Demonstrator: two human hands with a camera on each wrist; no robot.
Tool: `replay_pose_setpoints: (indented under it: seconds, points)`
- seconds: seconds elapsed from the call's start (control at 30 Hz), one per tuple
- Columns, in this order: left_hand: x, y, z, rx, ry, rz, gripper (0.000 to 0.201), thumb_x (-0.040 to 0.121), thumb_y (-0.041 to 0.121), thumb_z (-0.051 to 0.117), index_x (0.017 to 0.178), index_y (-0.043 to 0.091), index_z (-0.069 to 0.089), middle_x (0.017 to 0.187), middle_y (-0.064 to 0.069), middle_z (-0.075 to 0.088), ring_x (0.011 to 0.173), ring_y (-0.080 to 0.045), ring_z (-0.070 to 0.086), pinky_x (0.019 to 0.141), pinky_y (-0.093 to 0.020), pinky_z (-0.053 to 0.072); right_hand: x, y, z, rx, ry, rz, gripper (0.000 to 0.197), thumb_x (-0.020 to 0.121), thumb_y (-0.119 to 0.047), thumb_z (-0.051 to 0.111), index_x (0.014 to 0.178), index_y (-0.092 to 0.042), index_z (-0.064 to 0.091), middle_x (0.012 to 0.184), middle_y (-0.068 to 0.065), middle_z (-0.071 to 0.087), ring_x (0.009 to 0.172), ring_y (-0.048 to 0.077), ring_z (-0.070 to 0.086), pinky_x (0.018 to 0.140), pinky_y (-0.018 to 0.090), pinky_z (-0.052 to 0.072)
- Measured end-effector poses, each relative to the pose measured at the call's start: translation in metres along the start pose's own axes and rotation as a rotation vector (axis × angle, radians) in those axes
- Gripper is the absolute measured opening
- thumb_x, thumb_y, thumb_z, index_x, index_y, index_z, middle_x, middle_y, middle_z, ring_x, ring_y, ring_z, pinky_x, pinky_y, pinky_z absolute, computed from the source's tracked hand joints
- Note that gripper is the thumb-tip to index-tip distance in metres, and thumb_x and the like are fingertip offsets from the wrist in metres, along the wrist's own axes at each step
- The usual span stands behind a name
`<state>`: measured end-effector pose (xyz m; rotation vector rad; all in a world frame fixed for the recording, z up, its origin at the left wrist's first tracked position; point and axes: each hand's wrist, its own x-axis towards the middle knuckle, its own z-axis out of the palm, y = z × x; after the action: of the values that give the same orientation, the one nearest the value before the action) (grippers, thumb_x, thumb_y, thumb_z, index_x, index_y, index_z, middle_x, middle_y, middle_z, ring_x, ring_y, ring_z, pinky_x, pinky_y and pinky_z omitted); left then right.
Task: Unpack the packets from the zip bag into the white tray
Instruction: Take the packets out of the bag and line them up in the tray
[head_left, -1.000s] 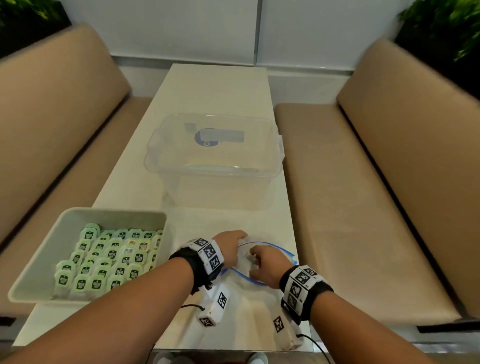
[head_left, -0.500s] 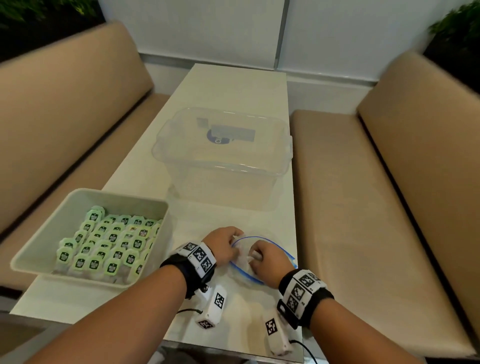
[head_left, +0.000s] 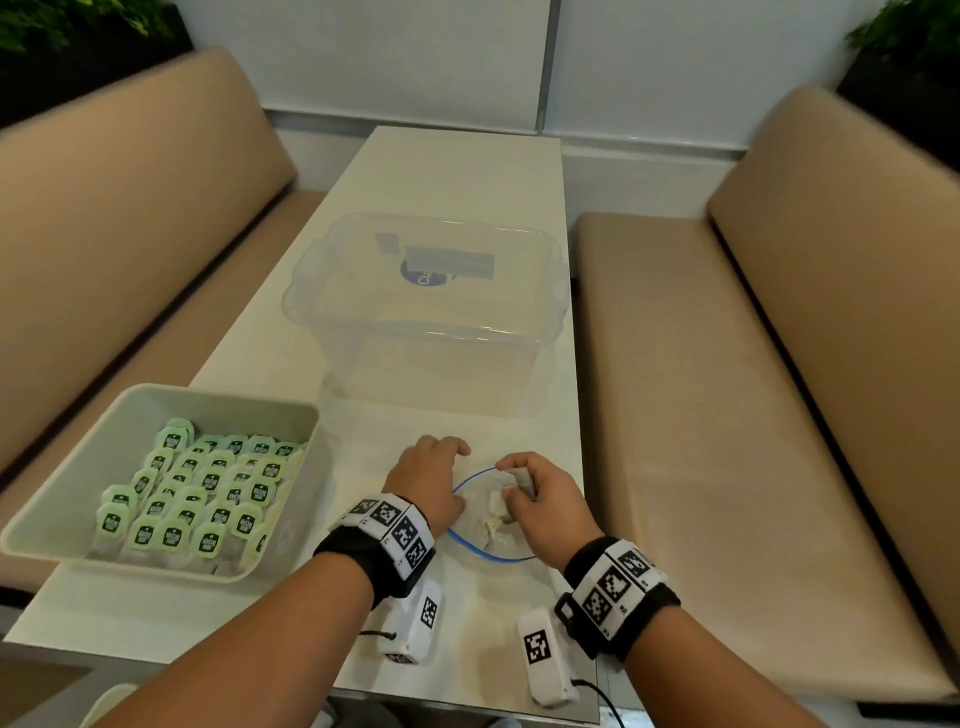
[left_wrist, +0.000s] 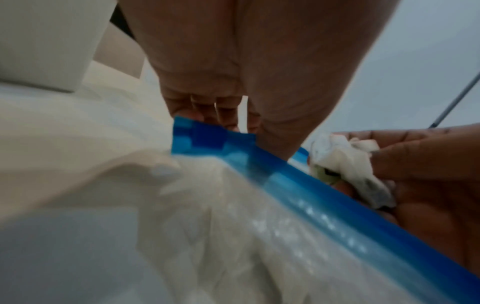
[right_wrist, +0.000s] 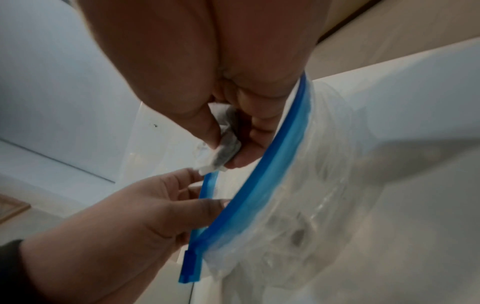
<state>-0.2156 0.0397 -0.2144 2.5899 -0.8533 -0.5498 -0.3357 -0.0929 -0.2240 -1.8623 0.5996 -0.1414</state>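
Observation:
A clear zip bag (head_left: 497, 540) with a blue rim lies open on the table's near end. My left hand (head_left: 448, 470) holds the rim at its left side, its fingers curled at the blue strip (left_wrist: 207, 142). My right hand (head_left: 514, 483) is just above the bag's mouth and pinches a small white packet (right_wrist: 224, 148) between thumb and fingers; the same packet (left_wrist: 345, 162) looks crumpled in the left wrist view. The white tray (head_left: 156, 402) stands to the left, holding several green-labelled packets (head_left: 202, 499). At least one more packet (head_left: 493, 525) shows through the bag.
A clear plastic box (head_left: 431, 312) stands on the white table (head_left: 462, 171) just beyond the hands. Tan bench seats (head_left: 727, 415) run along both sides. Two white tagged devices (head_left: 415, 623) with cables hang under my wrists at the near edge.
My right hand has come up out of the bag's mouth with a packet pinched in it. The left hand has shifted slightly left along the rim. The head view has tilted.

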Motion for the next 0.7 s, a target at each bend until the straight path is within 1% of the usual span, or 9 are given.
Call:
replay_pose_setpoints:
  seconds: [0.1,0.13,0.2,0.3,0.4,0.47,0.53,0.6,0.7]
  points:
    - [-0.006,0.012,-0.012,-0.034,0.104,0.146,0.041,0.076,0.015,0.066,0.110,0.033,0.052,0.103,0.009,0.048,0.095,-0.013,0.050,0.079,-0.029,0.046,0.000,-0.001,-0.002,0.090,0.000,0.036,0.032,0.091,-0.001,0.052,0.101,-0.029,0.063,0.097,-0.001,0.070,0.084,0.017,0.069,0.076,0.035,0.061]
    - [-0.006,0.016,-0.016,-0.051,0.096,0.210,0.034,0.077,0.011,0.064,0.102,0.032,0.054,0.097,0.010,0.051,0.090,-0.012,0.051,0.077,-0.028,0.045,0.000,-0.001,-0.003,0.124,-0.001,0.047,0.034,0.090,0.002,0.049,0.100,-0.027,0.063,0.097,0.002,0.071,0.084,0.020,0.070,0.074,0.037,0.062]
    - [-0.004,0.024,-0.020,0.014,-0.010,0.318,0.026,0.082,0.008,0.059,0.093,0.031,0.061,0.094,0.010,0.058,0.088,-0.012,0.056,0.078,-0.027,0.044,0.003,0.001,-0.004,0.147,0.022,0.059,0.037,0.089,0.005,0.045,0.099,-0.025,0.065,0.097,0.007,0.070,0.080,0.027,0.070,0.068,0.041,0.062]
    - [0.004,0.030,-0.019,0.267,-0.206,0.411,0.026,0.090,0.012,0.058,0.108,0.029,0.067,0.110,0.008,0.063,0.101,-0.016,0.058,0.088,-0.031,0.046,0.008,0.006,-0.009,0.199,0.143,0.097,0.040,0.083,0.006,0.044,0.086,-0.028,0.066,0.090,0.007,0.070,0.073,0.026,0.066,0.060,0.036,0.056]
    - [0.011,0.033,-0.016,0.421,-0.308,0.485,0.032,0.092,0.014,0.060,0.121,0.029,0.063,0.117,0.005,0.066,0.103,-0.019,0.062,0.087,-0.032,0.048,0.009,0.003,-0.014,0.316,0.192,0.158,0.039,0.082,0.009,0.041,0.082,-0.021,0.066,0.082,0.010,0.068,0.066,0.023,0.061,0.055,0.031,0.050]
    - [0.014,0.037,-0.014,0.507,-0.369,0.499,0.033,0.093,0.019,0.060,0.125,0.028,0.061,0.119,0.003,0.065,0.105,-0.022,0.062,0.084,-0.034,0.048,0.008,0.001,-0.016,0.368,0.198,0.184,0.038,0.082,0.011,0.039,0.083,-0.015,0.066,0.077,0.009,0.064,0.064,0.022,0.057,0.051,0.029,0.047]
    - [0.016,0.042,-0.012,0.582,-0.407,0.482,0.030,0.096,0.030,0.056,0.126,0.028,0.060,0.119,-0.001,0.062,0.106,-0.025,0.060,0.081,-0.036,0.047,0.008,0.000,-0.018,0.413,0.214,0.218,0.039,0.082,0.011,0.037,0.083,-0.014,0.067,0.073,0.008,0.061,0.063,0.021,0.054,0.050,0.028,0.046]
    - [0.016,0.046,-0.010,0.621,-0.437,0.447,0.032,0.098,0.041,0.050,0.123,0.026,0.063,0.116,-0.004,0.062,0.104,-0.027,0.060,0.081,-0.036,0.047,0.009,-0.002,-0.021,0.444,0.236,0.256,0.039,0.083,0.011,0.036,0.082,-0.014,0.067,0.065,0.004,0.059,0.059,0.018,0.052,0.049,0.027,0.045]
    - [0.016,0.048,-0.012,0.674,-0.511,0.356,0.037,0.095,0.047,0.052,0.119,0.023,0.066,0.113,-0.006,0.064,0.102,-0.028,0.061,0.083,-0.035,0.048,0.010,-0.008,-0.022,0.520,0.253,0.288,0.038,0.083,0.011,0.036,0.079,-0.013,0.065,0.058,0.001,0.056,0.051,0.015,0.046,0.047,0.024,0.039]
